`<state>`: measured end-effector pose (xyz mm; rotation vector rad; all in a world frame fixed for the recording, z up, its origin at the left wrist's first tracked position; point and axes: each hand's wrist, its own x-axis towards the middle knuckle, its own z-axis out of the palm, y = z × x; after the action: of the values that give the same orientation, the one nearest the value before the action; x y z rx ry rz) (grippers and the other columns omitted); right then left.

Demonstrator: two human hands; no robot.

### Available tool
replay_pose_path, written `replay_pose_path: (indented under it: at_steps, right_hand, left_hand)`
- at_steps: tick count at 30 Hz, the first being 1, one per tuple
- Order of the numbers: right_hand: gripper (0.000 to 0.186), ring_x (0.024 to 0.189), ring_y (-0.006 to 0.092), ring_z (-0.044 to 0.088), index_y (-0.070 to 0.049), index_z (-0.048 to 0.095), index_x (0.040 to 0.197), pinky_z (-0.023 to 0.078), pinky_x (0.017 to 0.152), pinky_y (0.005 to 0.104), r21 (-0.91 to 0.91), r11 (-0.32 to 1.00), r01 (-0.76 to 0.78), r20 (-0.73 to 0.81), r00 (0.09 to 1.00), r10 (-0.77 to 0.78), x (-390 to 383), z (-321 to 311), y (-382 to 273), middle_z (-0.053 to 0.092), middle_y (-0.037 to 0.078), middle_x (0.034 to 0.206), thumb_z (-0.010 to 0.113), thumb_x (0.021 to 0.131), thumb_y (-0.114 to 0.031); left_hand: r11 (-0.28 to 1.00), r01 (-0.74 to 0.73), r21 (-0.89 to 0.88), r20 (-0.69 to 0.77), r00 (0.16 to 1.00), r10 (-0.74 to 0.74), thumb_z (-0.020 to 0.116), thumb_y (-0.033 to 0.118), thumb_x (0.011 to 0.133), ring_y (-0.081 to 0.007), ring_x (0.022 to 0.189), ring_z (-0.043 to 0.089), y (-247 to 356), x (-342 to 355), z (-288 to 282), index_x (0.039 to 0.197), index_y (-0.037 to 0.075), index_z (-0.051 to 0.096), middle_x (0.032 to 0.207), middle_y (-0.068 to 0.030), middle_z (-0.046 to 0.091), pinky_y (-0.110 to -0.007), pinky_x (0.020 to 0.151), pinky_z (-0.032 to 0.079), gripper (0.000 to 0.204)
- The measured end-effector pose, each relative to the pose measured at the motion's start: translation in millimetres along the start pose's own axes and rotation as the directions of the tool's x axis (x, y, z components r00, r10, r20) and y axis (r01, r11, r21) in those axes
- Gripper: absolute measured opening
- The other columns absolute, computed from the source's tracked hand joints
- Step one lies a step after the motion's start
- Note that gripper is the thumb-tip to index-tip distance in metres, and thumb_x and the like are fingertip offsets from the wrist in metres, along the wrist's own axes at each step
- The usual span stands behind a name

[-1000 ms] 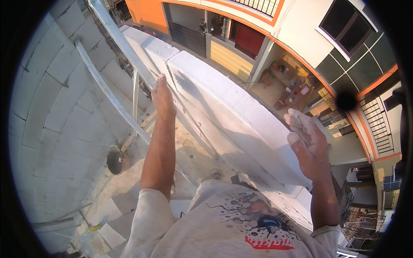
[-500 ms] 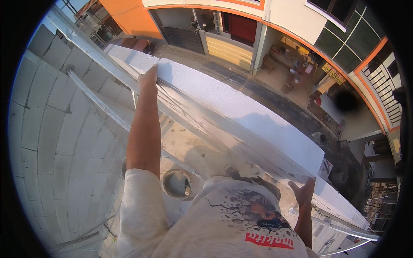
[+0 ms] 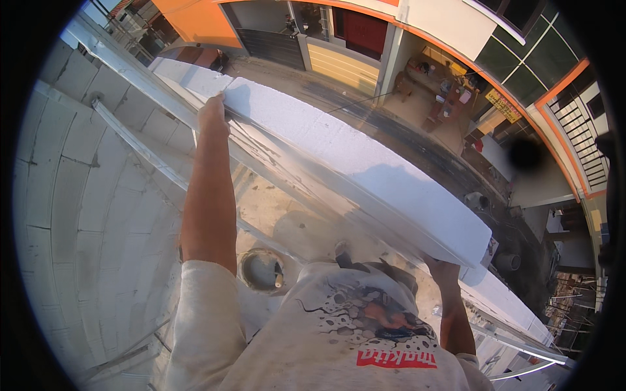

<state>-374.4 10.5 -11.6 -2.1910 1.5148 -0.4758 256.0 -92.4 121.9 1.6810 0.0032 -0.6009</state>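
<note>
A long white aerated concrete block (image 3: 365, 156) lies along the top of a low wall in front of me. My left hand (image 3: 212, 116) is closed on its left end, fingertips at the upper edge beside a joint with another white block (image 3: 189, 75). Near the right end, my right hand (image 3: 443, 270) grips the block from its near side, low on its inner face; part of its fingers is hidden. Below my left forearm, on the floor, stands a round bucket (image 3: 242, 268) holding grey material and a tool with a light handle (image 3: 279, 280).
A pale block wall (image 3: 85, 195) rises at my left. Metal channels (image 3: 140, 148) slant across on that side, and more metal strips (image 3: 515, 348) lie at lower right. Beyond the low wall, the street (image 3: 326, 98) drops well below, facing an orange and white building (image 3: 443, 26).
My right hand has moved left and in against the block's near side, its thumb no longer spread out. My left hand stays at the left end. The view has shifted slightly.
</note>
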Motion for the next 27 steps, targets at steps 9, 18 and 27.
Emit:
replay_pose_path:
  at_steps: [9, 18, 27]
  right_hand:
    - [0.054, 0.105, 0.0406, 0.056, -0.004, 0.060, 0.116, 0.042, 0.091, 0.0480, -0.012, 1.000, 0.013, 0.039, 0.999, -0.013, 3.5, -1.8, 0.4, 0.062, 0.019, 0.110, 0.080, 0.071, -0.026]
    - [0.059, 0.113, 0.0413, 0.050, -0.004, 0.057, 0.120, 0.036, 0.099, 0.0498, -0.109, 0.982, 0.154, 0.054, 0.987, -0.149, -1.0, 6.4, 18.2, 0.057, 0.019, 0.119, 0.079, 0.073, -0.031]
    - [0.059, 0.111, 0.0418, 0.051, -0.003, 0.055, 0.120, 0.037, 0.098, 0.0495, -0.073, 0.993, 0.091, 0.009, 0.996, -0.090, -8.7, 15.9, 29.7, 0.057, 0.020, 0.117, 0.079, 0.071, -0.024]
  left_hand:
    - [0.977, -0.009, -0.215, -0.043, 0.999, 0.000, 0.069, 0.015, 0.081, -0.0266, 0.089, 0.063, 1.7, -14.9, 0.1, 0.114, -0.013, 0.056, 0.108, -0.0177, 0.061, -0.037, 0.072, 0.051, 0.045]
    - [0.943, -0.123, -0.310, -0.046, 0.992, 0.114, 0.070, 0.010, 0.078, -0.0256, 0.076, 0.065, -10.3, -3.9, 1.0, 0.105, -0.012, 0.059, 0.097, -0.0160, 0.063, -0.034, 0.061, 0.052, 0.036]
    - [0.946, -0.166, -0.279, -0.078, 0.986, 0.150, 0.069, 0.009, 0.078, -0.0253, 0.078, 0.065, -1.8, -19.4, 0.4, 0.107, -0.011, 0.059, 0.098, -0.0155, 0.063, -0.034, 0.062, 0.053, 0.037]
